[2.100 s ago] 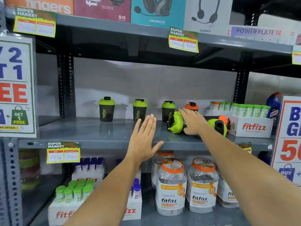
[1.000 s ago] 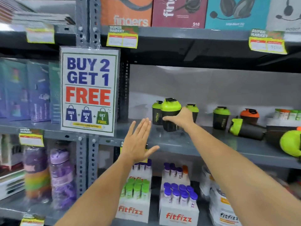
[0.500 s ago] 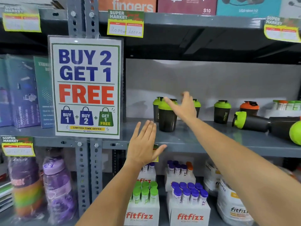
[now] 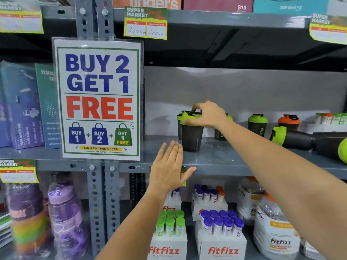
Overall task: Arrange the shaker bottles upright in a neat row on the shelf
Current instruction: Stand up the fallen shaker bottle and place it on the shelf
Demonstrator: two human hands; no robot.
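Even, bright overhead light fills the scene. Above the right hand (image 4: 206, 114) the shelf underside (image 4: 234, 45) lies in deep shadow. Left of the left hand (image 4: 169, 171), purple bottles (image 4: 63, 218) blur softly; frame edges bow and smear.

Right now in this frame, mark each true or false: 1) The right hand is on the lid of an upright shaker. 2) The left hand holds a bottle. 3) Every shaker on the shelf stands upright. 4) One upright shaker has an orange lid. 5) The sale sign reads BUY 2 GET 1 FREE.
1) True: the right hand rests on the green lid of the front shaker, which stands upright.
2) False: the left hand is open and empty, in front of the shelf edge.
3) False: a lying shaker is on its side at the right.
4) True: the orange-lid shaker stands at the back.
5) True: the sale sign says so.
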